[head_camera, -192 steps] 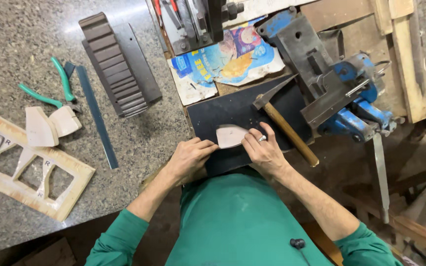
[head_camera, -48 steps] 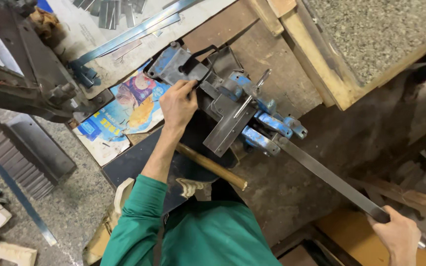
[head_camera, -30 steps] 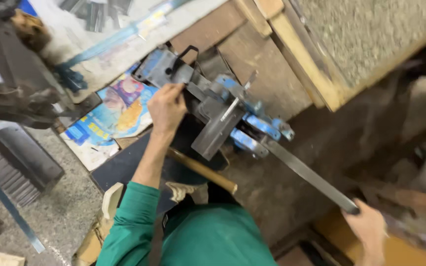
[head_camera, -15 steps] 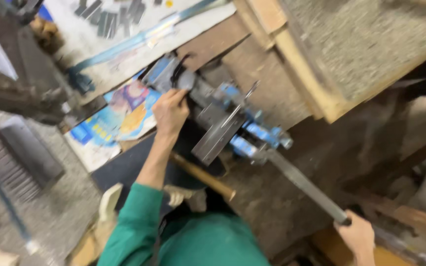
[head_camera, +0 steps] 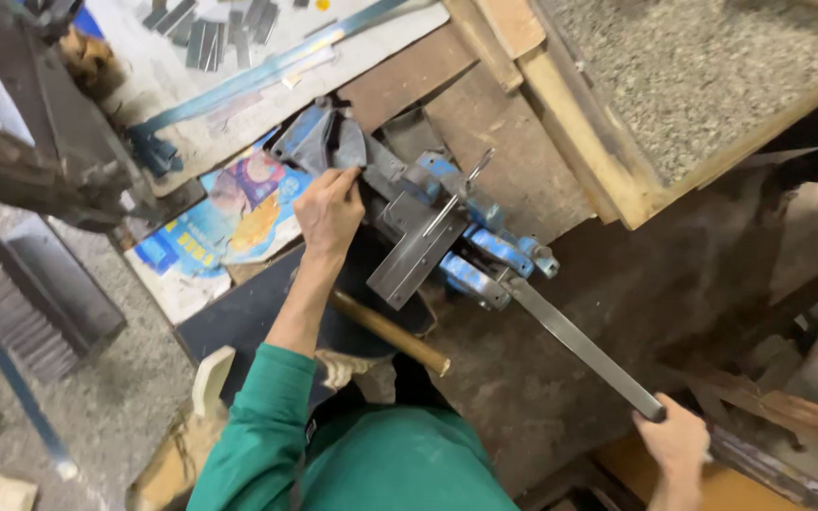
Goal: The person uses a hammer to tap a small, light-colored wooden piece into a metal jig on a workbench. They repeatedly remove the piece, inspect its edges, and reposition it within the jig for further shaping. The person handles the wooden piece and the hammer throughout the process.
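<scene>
Head view of a workbench. The left hand (head_camera: 330, 210) rests on the blue bench vise (head_camera: 447, 227), its fingers curled over a small grey piece (head_camera: 345, 149) at the vise's far end; whether the piece is pinched or only pressed cannot be told. The right hand (head_camera: 676, 443) is closed around the outer end of the long steel handle bar (head_camera: 579, 345), which runs from the vise's screw end out past the front edge of the bench. The vise sits near the front edge of the bench, on dark wooden boards (head_camera: 523, 180). A wooden-handled hammer (head_camera: 388, 331) lies on a dark mat (head_camera: 248, 317) just beside the vise, partly under the left forearm. Colourful printed paper (head_camera: 229, 222) lies beside the mat, towards the bench's left side. A stone-topped slab (head_camera: 674, 85) with a wooden rim occupies the far right corner. A ribbed dark block (head_camera: 35, 303) lies at the left edge.
</scene>
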